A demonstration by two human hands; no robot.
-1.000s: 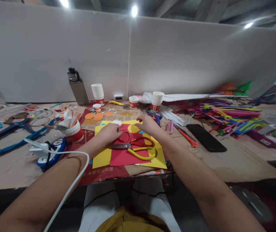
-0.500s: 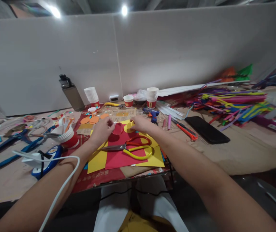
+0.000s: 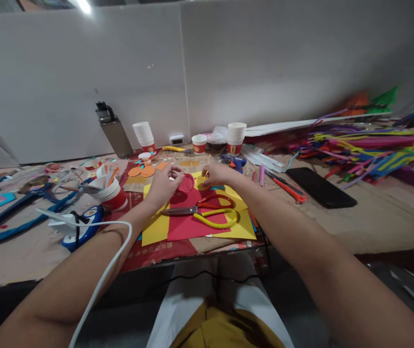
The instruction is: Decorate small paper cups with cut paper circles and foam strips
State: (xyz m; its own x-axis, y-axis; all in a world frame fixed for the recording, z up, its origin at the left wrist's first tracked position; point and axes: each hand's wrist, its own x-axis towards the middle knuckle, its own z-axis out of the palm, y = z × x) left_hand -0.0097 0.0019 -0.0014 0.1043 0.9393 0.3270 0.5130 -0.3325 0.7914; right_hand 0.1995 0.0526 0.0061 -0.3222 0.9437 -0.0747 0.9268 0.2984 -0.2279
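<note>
My left hand (image 3: 165, 183) is beside a small red round piece (image 3: 186, 183) on the red paper (image 3: 188, 227). Its thumb and forefinger are apart, with the thumb tip close to the piece's edge; I cannot tell whether they touch. My right hand (image 3: 218, 175) pinches a small yellow round piece (image 3: 202, 182) just right of the red one. A bit of teal shows beneath that hand. Large scissors (image 3: 214, 211), one handle loop red and the other yellow, lie across the red sheet. Yellow paper (image 3: 154, 233) shows under and beside it.
Orange discs (image 3: 148, 171) lie beyond my left hand. Paper cups (image 3: 236, 137) and a bottle (image 3: 115, 135) stand along the back. Left are a cup of tools (image 3: 114, 198) and a white cable (image 3: 116, 256). Right are a glue gun (image 3: 238, 163), phone (image 3: 321, 187) and colourful strips (image 3: 366, 145).
The view has tilted down and turned slightly left, so everything sits a little higher and further right. My right fingers have shifted slightly on the yellow piece; the scissors and red piece stay put.
</note>
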